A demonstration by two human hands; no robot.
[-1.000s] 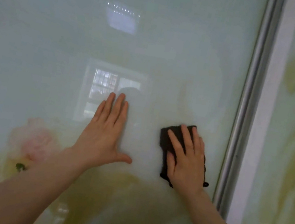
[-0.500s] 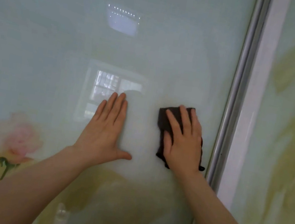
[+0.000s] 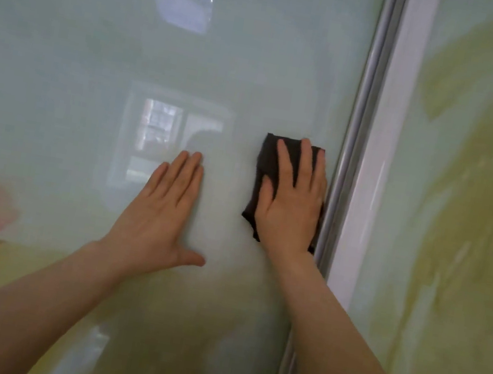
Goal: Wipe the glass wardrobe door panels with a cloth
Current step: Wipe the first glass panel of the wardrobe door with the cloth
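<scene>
A pale green glass wardrobe door panel (image 3: 98,48) with a printed pink rose fills most of the view. My right hand (image 3: 292,204) lies flat on a dark brown cloth (image 3: 267,161), pressing it against the glass close to the panel's right edge. The cloth shows above and to the left of the fingers; the rest is hidden under the palm. My left hand (image 3: 162,215) rests flat on the glass with fingers together and thumb out, a little left of and lower than the cloth. It holds nothing.
A silver metal frame strip (image 3: 355,140) and a white vertical post (image 3: 377,176) run down beside the cloth. Right of them a second glass panel (image 3: 467,224) carries a yellow-green print. The glass reflects a window and a ceiling light.
My right hand has slid the cloth upward and to the right, up to the metal frame. My left hand has stayed in place on the glass.
</scene>
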